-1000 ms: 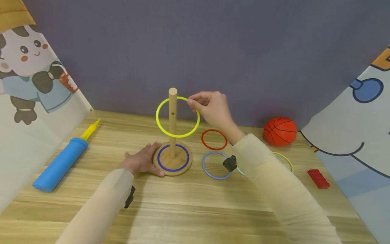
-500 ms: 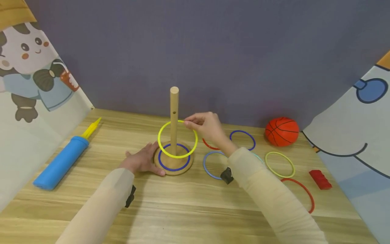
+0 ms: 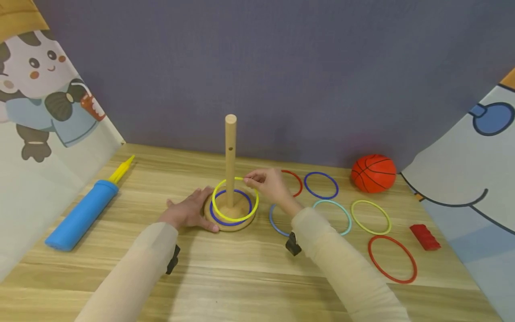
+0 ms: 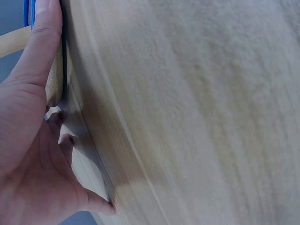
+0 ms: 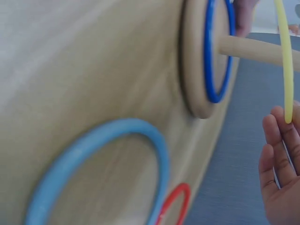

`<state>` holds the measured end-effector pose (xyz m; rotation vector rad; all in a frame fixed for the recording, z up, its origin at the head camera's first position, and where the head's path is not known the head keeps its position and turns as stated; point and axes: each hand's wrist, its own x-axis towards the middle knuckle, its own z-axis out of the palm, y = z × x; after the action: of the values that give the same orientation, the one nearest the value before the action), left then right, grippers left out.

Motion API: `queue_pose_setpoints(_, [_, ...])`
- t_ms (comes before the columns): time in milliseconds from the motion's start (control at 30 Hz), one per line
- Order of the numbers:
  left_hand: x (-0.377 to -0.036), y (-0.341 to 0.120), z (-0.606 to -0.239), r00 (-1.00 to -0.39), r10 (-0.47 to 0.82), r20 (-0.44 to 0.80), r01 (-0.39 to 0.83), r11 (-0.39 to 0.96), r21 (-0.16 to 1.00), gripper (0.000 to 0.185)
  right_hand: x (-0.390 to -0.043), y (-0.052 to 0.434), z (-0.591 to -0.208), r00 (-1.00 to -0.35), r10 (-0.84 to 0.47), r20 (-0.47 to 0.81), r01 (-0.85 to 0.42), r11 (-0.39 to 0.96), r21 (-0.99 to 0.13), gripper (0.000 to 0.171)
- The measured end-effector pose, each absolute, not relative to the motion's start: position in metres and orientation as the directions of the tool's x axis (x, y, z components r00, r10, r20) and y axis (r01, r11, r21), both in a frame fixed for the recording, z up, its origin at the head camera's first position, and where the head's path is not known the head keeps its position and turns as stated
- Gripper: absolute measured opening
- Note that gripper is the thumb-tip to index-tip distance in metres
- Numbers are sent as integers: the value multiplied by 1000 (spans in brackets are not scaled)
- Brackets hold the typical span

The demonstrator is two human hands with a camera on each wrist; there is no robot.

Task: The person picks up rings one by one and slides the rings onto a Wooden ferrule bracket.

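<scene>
Now threading a yellow ring down the wooden peg, low over the round base and tilted, near edge almost down on the dark blue ring already lying there. Right hand pinching the yellow ring's far right rim between thumb and fingertips, seen also in the right wrist view with the rim against the fingers. Left hand flat on the bench, fingers fairly straight, pressed against the base's left edge to steady it. Step in hand by the look of it: the last bit of lowering. Next move probably calls for loosening the pinch so the ring drops level, then drawing the hand clear without nudging the peg. Spare rings to the right, nearest a light blue ring just under the right wrist, then a red ring
</scene>
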<state>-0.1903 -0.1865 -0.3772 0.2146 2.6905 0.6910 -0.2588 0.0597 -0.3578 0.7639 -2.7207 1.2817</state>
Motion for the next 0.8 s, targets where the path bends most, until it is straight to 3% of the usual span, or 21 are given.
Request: queue_pose_setpoints(800, [-190,-186,-376,-924,250,-289,79,866,495,121,-262,46,-395,-891,-385,242,-442,607,-661,14])
